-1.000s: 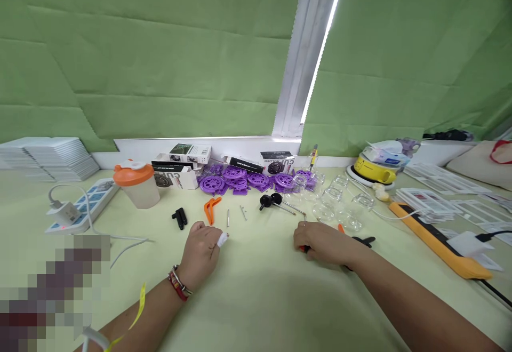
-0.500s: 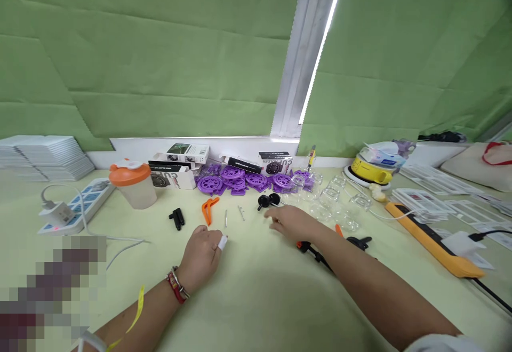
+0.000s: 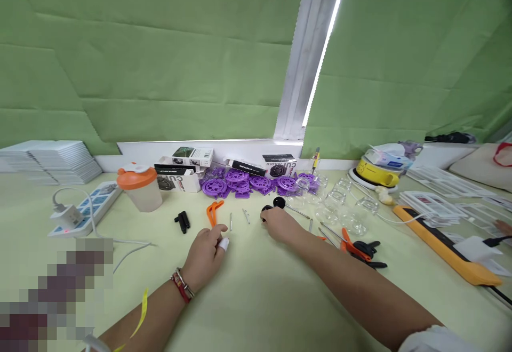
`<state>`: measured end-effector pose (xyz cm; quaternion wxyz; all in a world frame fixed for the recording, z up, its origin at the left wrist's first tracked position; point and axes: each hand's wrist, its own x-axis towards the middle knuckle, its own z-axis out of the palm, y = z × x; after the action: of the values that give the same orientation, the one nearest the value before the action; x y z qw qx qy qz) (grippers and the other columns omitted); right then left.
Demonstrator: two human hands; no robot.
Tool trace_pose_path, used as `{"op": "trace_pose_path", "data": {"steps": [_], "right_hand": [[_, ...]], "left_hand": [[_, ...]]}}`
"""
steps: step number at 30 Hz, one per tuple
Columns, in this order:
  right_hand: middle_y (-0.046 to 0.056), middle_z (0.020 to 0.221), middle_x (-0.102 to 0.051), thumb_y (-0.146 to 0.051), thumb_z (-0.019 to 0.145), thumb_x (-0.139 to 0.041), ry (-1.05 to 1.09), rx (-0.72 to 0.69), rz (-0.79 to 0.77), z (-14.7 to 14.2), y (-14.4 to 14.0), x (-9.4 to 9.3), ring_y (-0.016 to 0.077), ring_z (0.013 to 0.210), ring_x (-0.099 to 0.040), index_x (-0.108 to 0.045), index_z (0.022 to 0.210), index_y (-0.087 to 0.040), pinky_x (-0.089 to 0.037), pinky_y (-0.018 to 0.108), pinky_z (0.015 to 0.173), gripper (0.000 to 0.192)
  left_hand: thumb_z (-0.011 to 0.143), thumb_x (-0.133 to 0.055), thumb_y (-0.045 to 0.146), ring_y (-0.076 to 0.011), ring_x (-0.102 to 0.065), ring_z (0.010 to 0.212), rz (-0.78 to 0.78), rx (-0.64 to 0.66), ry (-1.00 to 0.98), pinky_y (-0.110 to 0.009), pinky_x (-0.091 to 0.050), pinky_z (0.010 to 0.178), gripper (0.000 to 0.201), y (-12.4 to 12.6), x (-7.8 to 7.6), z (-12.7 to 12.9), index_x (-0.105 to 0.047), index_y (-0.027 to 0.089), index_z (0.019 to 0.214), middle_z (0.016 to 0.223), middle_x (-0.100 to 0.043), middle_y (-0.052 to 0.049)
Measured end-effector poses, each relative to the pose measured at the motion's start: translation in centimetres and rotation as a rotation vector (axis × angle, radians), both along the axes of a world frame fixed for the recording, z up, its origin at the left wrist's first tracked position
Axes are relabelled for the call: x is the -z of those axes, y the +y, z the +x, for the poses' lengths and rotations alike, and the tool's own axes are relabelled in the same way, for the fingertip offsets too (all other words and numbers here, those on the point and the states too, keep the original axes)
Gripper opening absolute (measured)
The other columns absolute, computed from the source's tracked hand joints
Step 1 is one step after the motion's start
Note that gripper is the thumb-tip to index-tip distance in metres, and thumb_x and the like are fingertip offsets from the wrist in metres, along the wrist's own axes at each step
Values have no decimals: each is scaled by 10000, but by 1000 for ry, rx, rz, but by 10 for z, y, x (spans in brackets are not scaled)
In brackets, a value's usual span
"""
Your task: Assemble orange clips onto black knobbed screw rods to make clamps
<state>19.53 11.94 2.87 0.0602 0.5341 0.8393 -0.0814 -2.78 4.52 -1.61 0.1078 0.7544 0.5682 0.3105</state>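
Small black round-headed knob [image 3: 267,210] under the fingertips of the right hand [image 3: 280,225], lying on the pale yellow-green tabletop [image 3: 260,298] just in front of the heap of purple plastic wheels [image 3: 248,181]; fingers curled over the knob, grip itself hidden, so clamped or merely touching cannot be told. Second black knob on a thin metal pin [image 3: 280,202] just beyond, nearer the purple wheels. Left hand [image 3: 206,253] resting loosely curled on the tabletop, holding nothing, one finger wrapped in white tape, well to the near left of the wheels. Between that hand and the wheels, a bent orange plastic clip [image 3: 214,210], two short metal pins [image 3: 231,221] and a small black plastic piece [image 3: 182,221]. Right of the wheels, a cluster of empty clear glass jars [image 3: 340,202]; nearer, orange-and-black pliers [image 3: 360,246]. Left of the wheels, a translucent shaker cup with an orange lid [image 3: 140,188], lid shut, contents not visible, then a white power strip [image 3: 86,208]. Behind the wheels, printed cardboard boxes [image 3: 188,162] along a white sill, green fabric blinds [image 3: 160,58] above. Far right of the wheels, a yellow-and-white round appliance [image 3: 376,169].
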Motion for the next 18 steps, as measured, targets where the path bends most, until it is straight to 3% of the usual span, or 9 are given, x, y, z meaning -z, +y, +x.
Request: {"op": "trace_pose_path", "data": {"steps": [4,8,12,15,18], "right_hand": [[94,827,-648,-213,919,-384,37,-100,54,-4,-23,-9,186,762,-620,-608,882,-156,-351,241,584,234],[105,879,-645,-79,850,-385,17,-321,203,-22,-53,-16,197,764,-607,-581,1004,-138,-386,271,624,257],[144,888,-635,-61,837,-371,-10,-662,318,-54,-76,-14,211,747,-588,-550,1064,-77,-422,307,625,289],[148,868,-627,-47,852,-334,16,-790,426,-78,-77,-9,216,735,-584,-546,1050,-59,-426,321,599,290],[141,937,-626,-79,866,-354,126,-765,473,-94,-61,-4,212,786,-590,-505,1147,-85,-435,325,645,319]], "left_hand": [[842,-451,322,-178,-543,641,-113,-7,-167,-309,-425,610,255,-2,-1,2,-519,210,1060,684,-578,8],[875,-402,477,-131,-521,549,-378,86,-666,-282,-433,541,413,-6,-9,8,-415,207,1187,751,-564,9],[856,-386,566,-146,-589,615,-557,167,-1110,-295,-471,588,518,-6,-21,10,-384,216,1238,820,-602,-28],[750,-613,477,-144,-592,637,-540,61,-1245,-279,-465,637,437,0,-27,3,-507,191,1061,736,-617,-8],[648,-707,424,-125,-564,575,-309,-196,-1329,-246,-439,563,373,14,-24,-13,-523,178,859,652,-599,21]]}}
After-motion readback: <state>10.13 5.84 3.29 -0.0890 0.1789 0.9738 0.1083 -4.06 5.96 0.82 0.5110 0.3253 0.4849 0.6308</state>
